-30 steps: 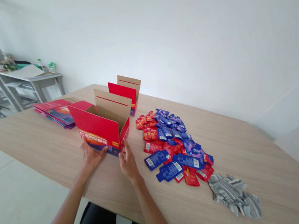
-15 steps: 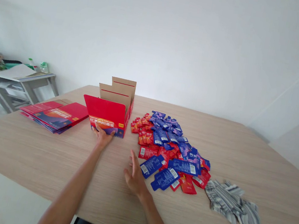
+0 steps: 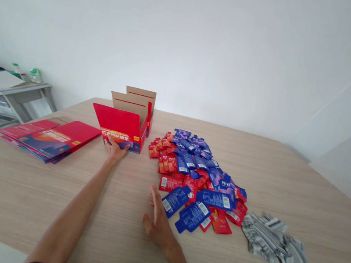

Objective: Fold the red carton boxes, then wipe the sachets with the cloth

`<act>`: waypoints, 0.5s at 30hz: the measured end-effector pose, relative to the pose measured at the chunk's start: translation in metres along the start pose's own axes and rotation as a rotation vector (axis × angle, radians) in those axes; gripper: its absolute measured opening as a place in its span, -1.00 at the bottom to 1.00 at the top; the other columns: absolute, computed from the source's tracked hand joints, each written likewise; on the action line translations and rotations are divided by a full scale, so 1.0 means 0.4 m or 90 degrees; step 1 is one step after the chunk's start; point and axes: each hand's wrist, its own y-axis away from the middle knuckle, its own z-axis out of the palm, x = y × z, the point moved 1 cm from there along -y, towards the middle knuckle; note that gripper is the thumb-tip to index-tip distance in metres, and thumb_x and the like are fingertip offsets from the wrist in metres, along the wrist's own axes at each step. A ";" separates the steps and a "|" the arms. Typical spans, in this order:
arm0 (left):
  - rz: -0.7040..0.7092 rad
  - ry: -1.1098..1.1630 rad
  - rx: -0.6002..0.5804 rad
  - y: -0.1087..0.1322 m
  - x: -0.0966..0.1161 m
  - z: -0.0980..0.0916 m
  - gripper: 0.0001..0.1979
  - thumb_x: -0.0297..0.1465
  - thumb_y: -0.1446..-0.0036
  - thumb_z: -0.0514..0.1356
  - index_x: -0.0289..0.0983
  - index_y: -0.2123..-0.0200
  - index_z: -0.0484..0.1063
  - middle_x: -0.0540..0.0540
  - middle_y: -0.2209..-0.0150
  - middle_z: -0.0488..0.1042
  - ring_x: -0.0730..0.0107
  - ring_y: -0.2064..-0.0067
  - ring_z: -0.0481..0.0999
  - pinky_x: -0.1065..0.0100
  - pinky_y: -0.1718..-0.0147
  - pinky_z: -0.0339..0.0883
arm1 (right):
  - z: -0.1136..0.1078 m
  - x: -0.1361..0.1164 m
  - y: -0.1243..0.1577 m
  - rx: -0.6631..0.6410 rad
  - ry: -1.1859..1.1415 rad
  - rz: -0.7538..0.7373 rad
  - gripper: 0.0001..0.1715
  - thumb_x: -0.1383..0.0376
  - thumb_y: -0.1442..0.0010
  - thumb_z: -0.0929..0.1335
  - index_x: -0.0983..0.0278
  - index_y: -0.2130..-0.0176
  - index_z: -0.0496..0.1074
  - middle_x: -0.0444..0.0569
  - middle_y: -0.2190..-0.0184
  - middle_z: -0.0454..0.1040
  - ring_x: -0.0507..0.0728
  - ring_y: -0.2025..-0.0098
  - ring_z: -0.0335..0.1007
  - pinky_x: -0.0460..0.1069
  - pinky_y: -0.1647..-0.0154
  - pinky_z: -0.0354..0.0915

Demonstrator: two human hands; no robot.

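Note:
My left hand (image 3: 115,152) presses against the lower front of a red and purple carton (image 3: 117,122), thumb and fingers spread. The carton stands on the table with its brown inner flap raised and its red front panel leaning outward. Directly behind it is a second open carton (image 3: 141,93), mostly hidden. My right hand (image 3: 159,227) hovers low over the table with fingers apart and nothing in them. It is just left of a heap of flat sachets, where a blue sachet (image 3: 175,200) lies closest and a red sachet (image 3: 170,184) just beyond.
Flattened red cartons (image 3: 58,135) are stacked at the left of the wooden table (image 3: 128,217). Crumpled grey striped cloth (image 3: 273,240) lies right of the sachets. A white wall (image 3: 208,48) rises behind the table, and a side desk (image 3: 18,91) with papers and bottles stands far left.
My left hand has pushed the front carton farther back, closer to the carton behind it. My right hand remains beside the sachets, fingers still apart. The view has shifted slightly.

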 end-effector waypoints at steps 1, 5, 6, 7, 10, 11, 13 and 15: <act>-0.001 -0.003 -0.003 -0.012 0.002 0.005 0.40 -0.24 -0.13 0.50 -0.58 -0.58 -0.50 -0.79 -0.59 -0.40 -0.34 -0.65 -0.37 -0.11 -0.55 -0.15 | 0.001 0.000 0.000 0.006 0.000 0.002 0.12 0.46 -0.32 0.32 0.02 -0.65 -0.15 0.05 -0.67 -0.06 0.34 -0.64 0.01 0.32 -0.47 0.33; 0.000 -0.021 -0.012 -0.061 0.024 0.035 0.12 -0.20 -0.27 0.43 -0.24 -0.64 -0.20 -0.44 -0.66 -0.27 -0.37 -0.64 -0.20 -0.32 -0.53 -0.12 | 0.016 0.012 0.002 0.031 0.015 -0.019 0.12 0.43 -0.37 0.32 -0.02 -0.66 -0.22 0.05 -0.67 -0.09 0.36 -0.63 0.03 0.33 -0.45 0.37; 0.001 -0.026 -0.013 -0.074 0.033 0.042 0.01 -0.20 -0.31 0.41 -0.16 -0.63 -0.08 -0.35 -0.67 -0.21 -0.38 -0.63 -0.13 -0.39 -0.51 -0.09 | 0.021 0.016 0.002 0.036 0.026 -0.035 0.09 0.41 -0.40 0.31 -0.02 -0.66 -0.24 0.06 -0.67 -0.09 0.36 -0.63 0.04 0.34 -0.45 0.37; 0.001 -0.031 -0.013 -0.087 0.043 0.049 -0.08 -0.20 -0.33 0.39 -0.12 -0.60 0.02 -0.30 -0.66 -0.15 -0.37 -0.61 -0.06 -0.43 -0.49 -0.05 | 0.026 0.019 0.003 0.039 0.040 -0.053 0.06 0.37 -0.44 0.30 -0.02 -0.66 -0.25 0.08 -0.67 -0.09 0.37 -0.62 0.05 0.35 -0.46 0.35; -0.001 -0.046 -0.013 -0.126 0.078 0.065 -0.24 -0.23 -0.35 0.38 -0.14 -0.51 0.22 -0.29 -0.60 0.06 -0.32 -0.54 0.15 -0.41 -0.43 0.12 | 0.033 0.023 0.001 0.042 0.077 -0.099 -0.04 0.26 -0.52 0.28 0.00 -0.66 -0.24 0.10 -0.66 -0.05 0.38 -0.63 0.05 0.37 -0.49 0.30; -0.003 -0.050 -0.012 -0.139 0.090 0.068 -0.29 -0.24 -0.36 0.38 -0.15 -0.49 0.27 -0.29 -0.57 0.13 -0.29 -0.51 0.21 -0.39 -0.41 0.18 | 0.032 0.023 0.000 0.039 0.082 -0.106 -0.06 0.23 -0.53 0.28 0.00 -0.66 -0.23 0.09 -0.66 -0.04 0.38 -0.63 0.04 0.37 -0.49 0.30; -0.004 -0.058 -0.013 -0.161 0.112 0.074 -0.36 -0.25 -0.36 0.38 -0.18 -0.43 0.34 -0.29 -0.51 0.24 -0.23 -0.45 0.32 -0.34 -0.37 0.28 | 0.029 0.019 -0.002 0.034 0.082 -0.113 -0.08 0.19 -0.54 0.27 0.00 -0.66 -0.22 0.09 -0.66 -0.04 0.38 -0.64 0.01 0.35 -0.48 0.33; -0.001 -0.068 -0.017 -0.180 0.125 0.077 -0.41 -0.25 -0.37 0.38 -0.19 -0.39 0.38 -0.28 -0.45 0.33 -0.18 -0.40 0.41 -0.28 -0.32 0.37 | 0.024 0.014 -0.003 0.030 0.081 -0.107 -0.09 0.18 -0.55 0.26 0.00 -0.66 -0.22 0.09 -0.66 -0.05 0.38 -0.63 0.02 0.35 -0.47 0.34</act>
